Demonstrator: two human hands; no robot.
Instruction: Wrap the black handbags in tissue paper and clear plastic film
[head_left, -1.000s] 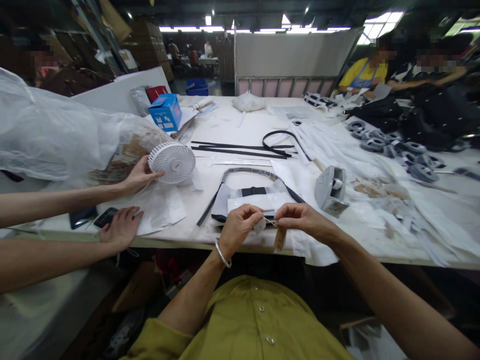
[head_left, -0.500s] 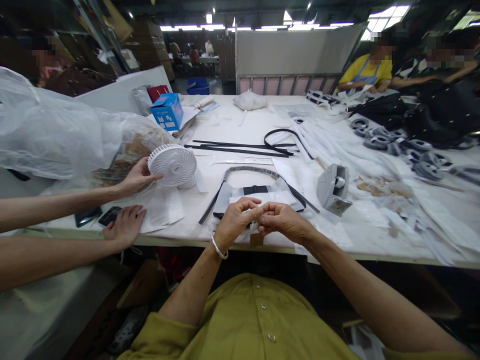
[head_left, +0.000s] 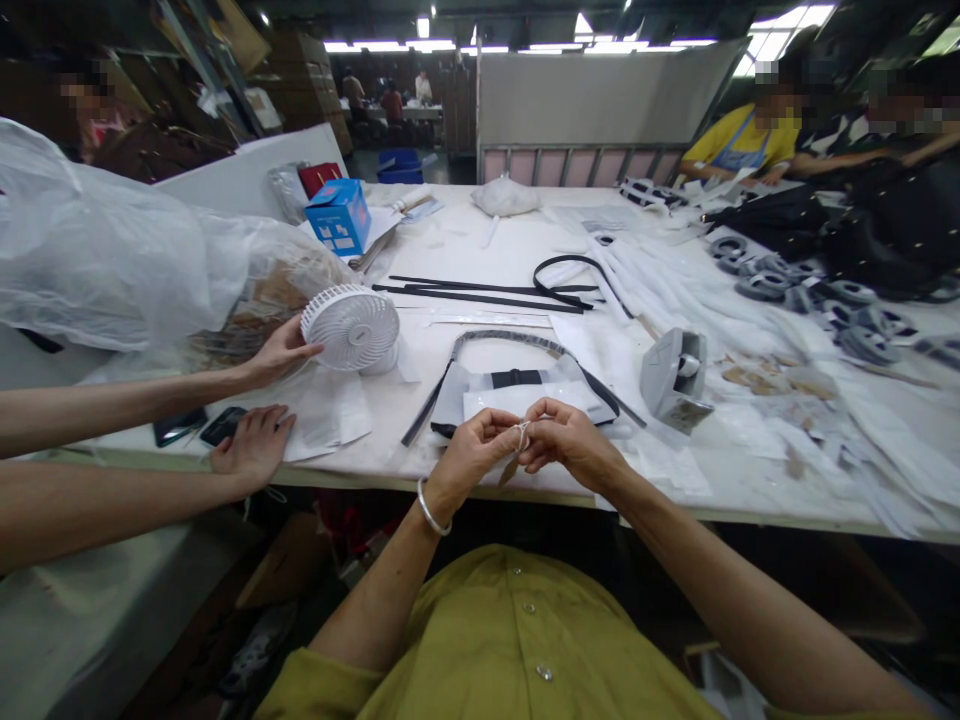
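Observation:
My left hand [head_left: 474, 455], with a silvery bangle at the wrist, pinches a thin white string [head_left: 522, 432] at the table's front edge. Fingers of my right hand [head_left: 568, 440] close on the same string, fingertips nearly touching the left ones. A small brown tag [head_left: 509, 470] dangles just below the fingers. Directly behind my hands lies a handbag [head_left: 451, 392] covered in pale wrapping, its dark strap arched away from me. A black band [head_left: 516, 378] crosses the bag's middle; my hands hide part of its front.
At left, a co-worker's hand [head_left: 279, 352] touches a white fan [head_left: 352, 330]; the other [head_left: 255, 450] rests by a phone [head_left: 222, 427]. Black straps [head_left: 480, 297] lie beyond the bag. A grey tape dispenser [head_left: 671, 375] stands right. Rolls [head_left: 862, 335] and a blue box [head_left: 339, 217] sit farther off.
My fingers have shifted around the string, so its white strand now shows between them. The brown tag has turned and hangs at a slant. The view has moved slightly.

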